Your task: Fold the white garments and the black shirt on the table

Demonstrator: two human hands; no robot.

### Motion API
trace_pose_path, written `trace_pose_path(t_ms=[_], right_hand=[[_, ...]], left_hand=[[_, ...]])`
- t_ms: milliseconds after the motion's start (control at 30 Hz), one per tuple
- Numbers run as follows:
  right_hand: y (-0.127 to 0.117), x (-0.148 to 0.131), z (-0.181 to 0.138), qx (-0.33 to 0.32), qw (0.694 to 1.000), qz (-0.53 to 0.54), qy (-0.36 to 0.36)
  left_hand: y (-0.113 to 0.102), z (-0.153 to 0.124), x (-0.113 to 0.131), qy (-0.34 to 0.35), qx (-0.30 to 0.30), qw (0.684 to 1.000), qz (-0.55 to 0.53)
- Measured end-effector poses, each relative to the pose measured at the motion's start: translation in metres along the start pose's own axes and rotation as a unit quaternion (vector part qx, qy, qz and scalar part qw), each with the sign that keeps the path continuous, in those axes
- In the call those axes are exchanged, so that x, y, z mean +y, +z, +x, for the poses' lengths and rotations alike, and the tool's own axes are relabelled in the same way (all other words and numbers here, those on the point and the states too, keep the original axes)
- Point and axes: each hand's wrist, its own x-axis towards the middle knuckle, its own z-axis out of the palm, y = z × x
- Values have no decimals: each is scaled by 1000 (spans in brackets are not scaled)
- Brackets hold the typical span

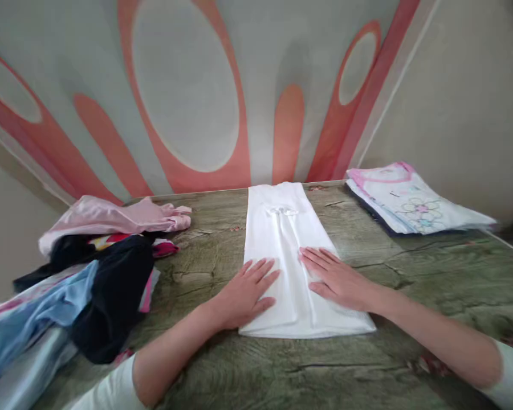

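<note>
A white garment (pixel 282 239) lies folded into a long strip down the middle of the table, its wider end toward me. Small gathered trim shows near its far part, and two folds run lengthwise along the centre. My left hand (pixel 250 293) rests flat on the left side of the cloth, fingers stretched out. On the right side my right hand (pixel 333 278) also lies flat, fingers extended toward the middle. Neither hand grasps the fabric.
To the left is a loose heap of clothes (pixel 115 285) in pink, black and blue. A neat stack of folded shirts (pixel 419 199) sits at the far right. The wood-patterned tabletop (pixel 209 250) ends at a wall with a red and white pattern (pixel 183 176).
</note>
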Motion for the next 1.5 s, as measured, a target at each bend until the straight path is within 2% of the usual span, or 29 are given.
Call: trace_pose_path(t_ms=[167, 333, 600, 733, 833, 967, 1167, 1333, 1500], right_hand=[[1, 3, 0, 16, 1000, 10, -14], [2, 14, 10, 15, 999, 3, -32], [5, 48, 41, 10, 999, 4, -35], [4, 52, 45, 2, 999, -2, -32], [5, 46, 37, 6, 1000, -2, -22], [2, 28, 18, 19, 1000, 12, -21], [-12, -5, -10, 68, 993, 89, -40], [-20, -24, -23, 76, 984, 143, -69], [-20, -29, -27, 69, 985, 118, -104]], left_hand=[[-2, -2, 3, 14, 11, 1000, -9], [-1, 4, -4, 17, 21, 1000, -4], [1, 26, -30, -11, 47, 999, 22], [-2, 35, -41, -3, 48, 999, 24], [-3, 30, -35, -8, 44, 999, 25], [-6, 10, -14, 0, 37, 999, 15], [-20, -15, 12, 12, 53, 997, -53], [-22, -18, 20, 8, 63, 995, -76], [-19, -19, 24, 28, 82, 995, -46]])
